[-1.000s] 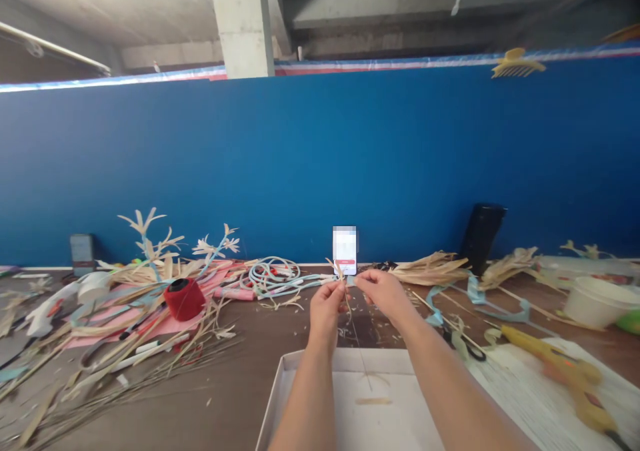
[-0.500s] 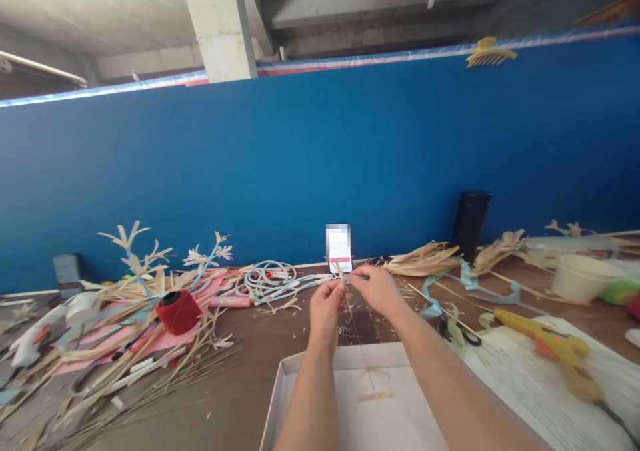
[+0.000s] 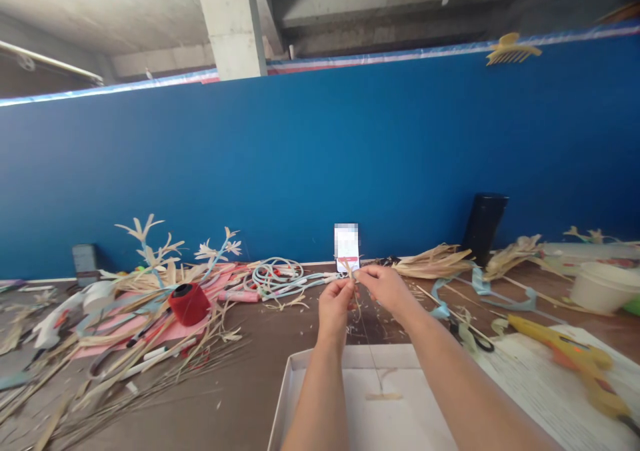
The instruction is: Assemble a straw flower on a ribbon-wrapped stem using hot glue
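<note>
**Both hands at a pale straw piece, above the back of a white box**

Head view. Left hand: fingers pinched, holding the pale straw piece upright, its splayed tips showing above the fingers. Right hand: thumb and forefinger drawn narrow, tips at the piece's upper part; cannot tell whether they grip it or merely touch. The two hands are just beside each other, and the piece sits between their fingertips, in front of a lit phone (part of its screen is blurred out).

A thin strand runs down from the left hand over the white box. Its lower end meets a flat straw strip, which appears to lie on the box floor.

Left of the hands, on the brown table: coiled light-blue cord, a red spool tilted among straw strips and pink sheets, and branching straw flowers behind it.

Right of the hands: a bundle of dry husks, a black upright object leaning at the blue partition, a white tub, and a yellow glue gun lying on printed paper.
</note>
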`<control>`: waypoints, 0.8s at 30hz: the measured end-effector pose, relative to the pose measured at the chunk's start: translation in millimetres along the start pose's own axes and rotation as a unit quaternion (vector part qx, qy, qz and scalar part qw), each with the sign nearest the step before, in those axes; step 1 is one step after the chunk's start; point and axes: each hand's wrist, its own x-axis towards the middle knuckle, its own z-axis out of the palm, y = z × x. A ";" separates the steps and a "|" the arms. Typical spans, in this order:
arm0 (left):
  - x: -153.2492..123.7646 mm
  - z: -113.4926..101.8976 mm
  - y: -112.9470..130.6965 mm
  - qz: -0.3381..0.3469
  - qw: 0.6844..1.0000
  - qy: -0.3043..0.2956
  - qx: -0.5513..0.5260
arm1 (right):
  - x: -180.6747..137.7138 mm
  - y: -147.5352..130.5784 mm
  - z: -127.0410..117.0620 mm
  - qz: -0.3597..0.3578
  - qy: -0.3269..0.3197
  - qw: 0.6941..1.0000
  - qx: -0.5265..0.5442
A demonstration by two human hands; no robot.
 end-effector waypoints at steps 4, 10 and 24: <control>-3.2 1.4 5.5 -0.001 1.000 -0.012 -0.004 | -0.7 -1.3 0.3 0.034 -0.010 0.999 0.032; -3.4 2.0 6.2 -0.009 1.000 -0.016 -0.019 | -0.7 -2.1 -0.3 0.057 -0.020 0.995 0.085; -1.5 2.7 4.8 -0.042 0.997 -0.021 -0.064 | -1.7 -6.3 -1.2 0.064 -0.029 0.992 0.102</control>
